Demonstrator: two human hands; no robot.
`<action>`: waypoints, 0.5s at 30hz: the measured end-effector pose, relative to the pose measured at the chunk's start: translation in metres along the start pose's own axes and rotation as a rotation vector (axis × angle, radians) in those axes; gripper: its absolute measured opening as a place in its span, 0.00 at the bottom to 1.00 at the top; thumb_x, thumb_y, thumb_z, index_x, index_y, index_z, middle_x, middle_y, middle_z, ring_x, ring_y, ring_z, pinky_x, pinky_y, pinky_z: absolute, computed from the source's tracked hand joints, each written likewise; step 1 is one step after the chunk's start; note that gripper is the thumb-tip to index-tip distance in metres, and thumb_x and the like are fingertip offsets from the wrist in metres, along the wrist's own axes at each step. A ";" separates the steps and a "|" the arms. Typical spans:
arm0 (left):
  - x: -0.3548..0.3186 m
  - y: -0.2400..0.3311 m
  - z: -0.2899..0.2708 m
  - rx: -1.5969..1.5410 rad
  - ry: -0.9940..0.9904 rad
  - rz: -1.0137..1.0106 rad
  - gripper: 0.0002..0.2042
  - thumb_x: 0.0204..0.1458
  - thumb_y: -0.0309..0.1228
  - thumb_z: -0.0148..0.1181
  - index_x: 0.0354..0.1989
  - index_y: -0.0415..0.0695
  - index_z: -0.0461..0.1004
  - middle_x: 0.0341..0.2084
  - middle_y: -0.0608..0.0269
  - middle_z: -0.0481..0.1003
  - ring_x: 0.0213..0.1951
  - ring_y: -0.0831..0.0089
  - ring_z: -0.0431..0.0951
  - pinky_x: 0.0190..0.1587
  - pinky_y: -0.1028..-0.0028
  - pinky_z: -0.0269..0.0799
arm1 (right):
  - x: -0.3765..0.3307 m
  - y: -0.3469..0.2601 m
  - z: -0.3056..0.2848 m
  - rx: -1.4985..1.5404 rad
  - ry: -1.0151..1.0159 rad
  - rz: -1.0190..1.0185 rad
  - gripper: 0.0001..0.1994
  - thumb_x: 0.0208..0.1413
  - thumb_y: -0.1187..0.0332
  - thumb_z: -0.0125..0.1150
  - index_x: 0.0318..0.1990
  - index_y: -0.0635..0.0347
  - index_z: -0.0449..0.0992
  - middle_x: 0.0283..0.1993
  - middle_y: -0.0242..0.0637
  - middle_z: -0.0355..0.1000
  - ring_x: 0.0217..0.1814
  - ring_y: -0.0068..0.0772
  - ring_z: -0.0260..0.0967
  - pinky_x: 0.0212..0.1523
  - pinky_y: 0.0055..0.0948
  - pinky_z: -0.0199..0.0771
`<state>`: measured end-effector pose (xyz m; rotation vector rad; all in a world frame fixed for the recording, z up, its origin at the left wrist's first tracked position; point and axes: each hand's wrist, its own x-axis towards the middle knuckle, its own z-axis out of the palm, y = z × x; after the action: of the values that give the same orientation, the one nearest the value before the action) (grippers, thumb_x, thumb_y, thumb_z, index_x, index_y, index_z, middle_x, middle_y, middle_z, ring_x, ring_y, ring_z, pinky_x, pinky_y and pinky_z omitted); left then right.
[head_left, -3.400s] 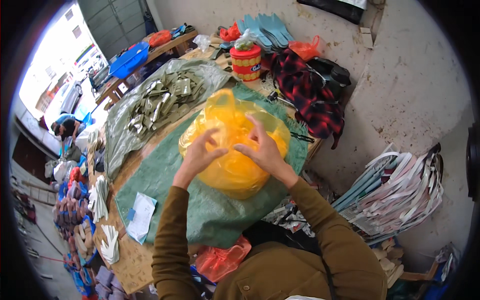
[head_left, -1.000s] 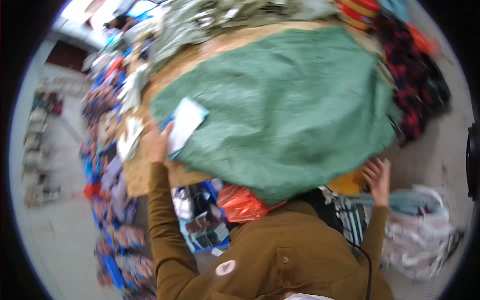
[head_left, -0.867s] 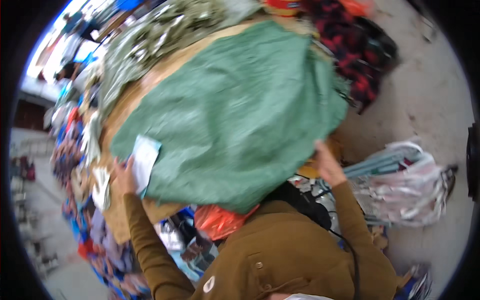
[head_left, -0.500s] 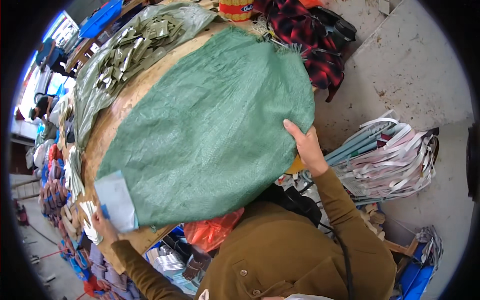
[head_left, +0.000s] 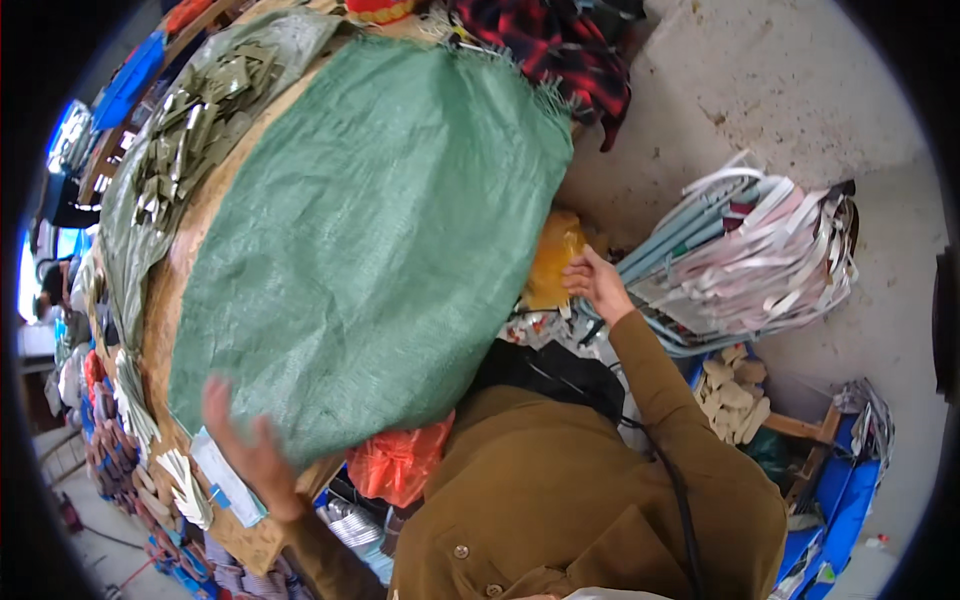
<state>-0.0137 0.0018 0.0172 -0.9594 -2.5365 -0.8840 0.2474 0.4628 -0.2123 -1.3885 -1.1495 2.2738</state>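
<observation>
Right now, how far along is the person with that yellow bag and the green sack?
The yellow bag sits below the table edge, right hand touching it. The left hand rests at the near edge of the green sack, spread over the table. The sack looks flat; the bag is not inside it.

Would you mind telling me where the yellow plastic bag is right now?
In the head view, the yellow plastic bag sits right of centre, tucked under the right edge of the green woven sack, with the right hand touching it.
</observation>
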 end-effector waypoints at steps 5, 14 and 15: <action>0.067 0.147 0.138 -0.119 -0.473 0.442 0.44 0.40 0.55 0.68 0.65 0.46 0.63 0.68 0.50 0.54 0.69 0.50 0.52 0.68 0.48 0.47 | 0.009 0.063 -0.010 -0.248 -0.018 0.129 0.17 0.62 0.54 0.53 0.38 0.61 0.75 0.32 0.38 0.75 0.24 0.30 0.73 0.25 0.28 0.74; 0.092 0.142 0.270 0.225 -0.521 0.565 0.38 0.39 0.28 0.67 0.65 0.66 0.64 0.69 0.56 0.53 0.70 0.50 0.51 0.67 0.41 0.44 | 0.065 0.107 -0.044 -0.308 0.031 0.245 0.14 0.59 0.60 0.54 0.43 0.60 0.76 0.30 0.35 0.75 0.23 0.28 0.73 0.23 0.24 0.72; 0.093 0.147 0.272 0.196 -0.551 0.547 0.39 0.39 0.28 0.67 0.64 0.65 0.64 0.69 0.56 0.53 0.69 0.50 0.51 0.67 0.41 0.43 | 0.088 0.122 -0.059 -0.206 0.051 0.222 0.14 0.59 0.60 0.54 0.43 0.61 0.75 0.29 0.35 0.75 0.23 0.28 0.72 0.24 0.25 0.72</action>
<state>0.0030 0.3077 -0.0844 -1.9024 -2.4645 -0.2211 0.2735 0.4605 -0.3712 -1.7190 -1.3028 2.3016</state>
